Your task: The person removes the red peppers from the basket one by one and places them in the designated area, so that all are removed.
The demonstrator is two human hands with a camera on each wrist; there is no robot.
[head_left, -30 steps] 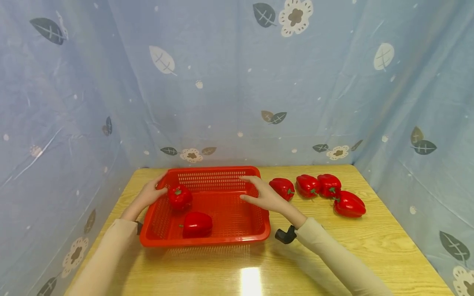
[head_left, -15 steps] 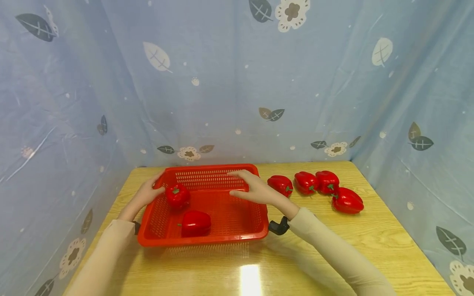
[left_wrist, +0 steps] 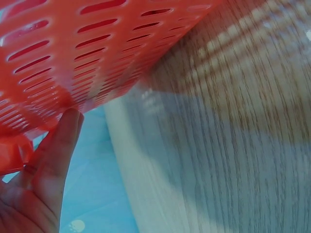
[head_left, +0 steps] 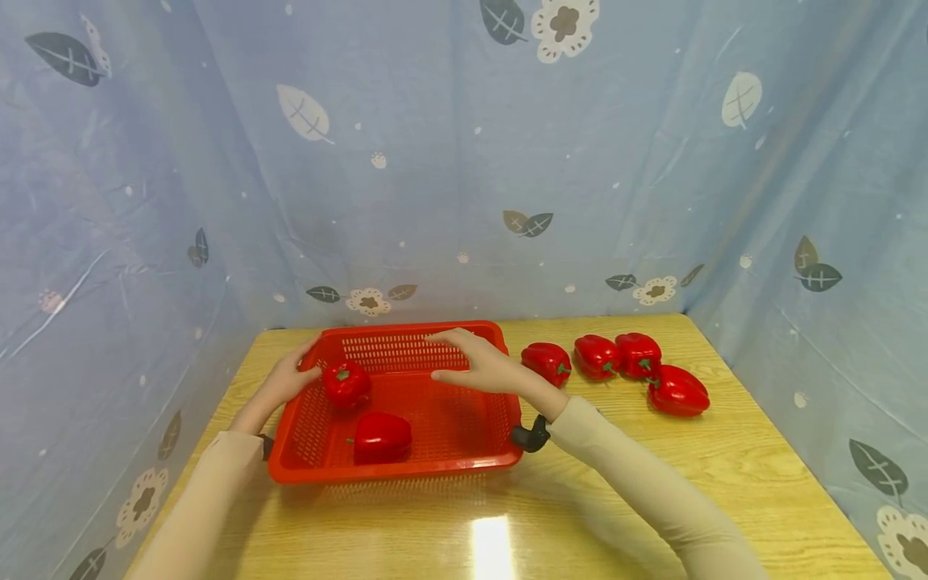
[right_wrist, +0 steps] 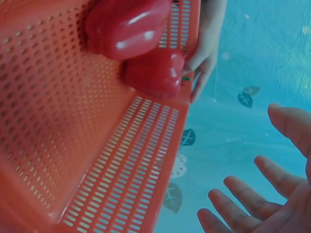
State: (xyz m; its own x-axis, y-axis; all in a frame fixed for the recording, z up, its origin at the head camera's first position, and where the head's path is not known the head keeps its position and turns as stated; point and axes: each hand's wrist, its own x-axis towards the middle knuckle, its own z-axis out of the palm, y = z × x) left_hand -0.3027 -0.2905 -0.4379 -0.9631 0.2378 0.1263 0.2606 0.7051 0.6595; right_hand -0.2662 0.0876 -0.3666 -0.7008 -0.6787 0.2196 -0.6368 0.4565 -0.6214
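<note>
A red slotted plastic basket (head_left: 395, 466) stands on the wooden table. One red bell pepper (head_left: 345, 383) lies at its left side, and another bell pepper (head_left: 383, 437) sits nearer the front wall. My left hand (head_left: 284, 379) holds the basket's left rim, thumb over the inner side and fingers (left_wrist: 60, 150) along the outer wall. Above the right half of the basket hovers my right hand (head_left: 482, 366), its fingers spread and holding nothing. In the right wrist view its fingers (right_wrist: 245, 196) are apart from the basket wall.
Several red bell peppers lie right of the basket: one pepper (head_left: 546, 362) close to its wall, one pepper (head_left: 678, 391) farthest right. A blue patterned curtain (head_left: 406, 201) encloses the table (head_left: 616, 451) at the back and sides.
My right hand has moved left from the basket's right rim to over its inside. The left hand stays at the left rim. The head view has shifted slightly.
</note>
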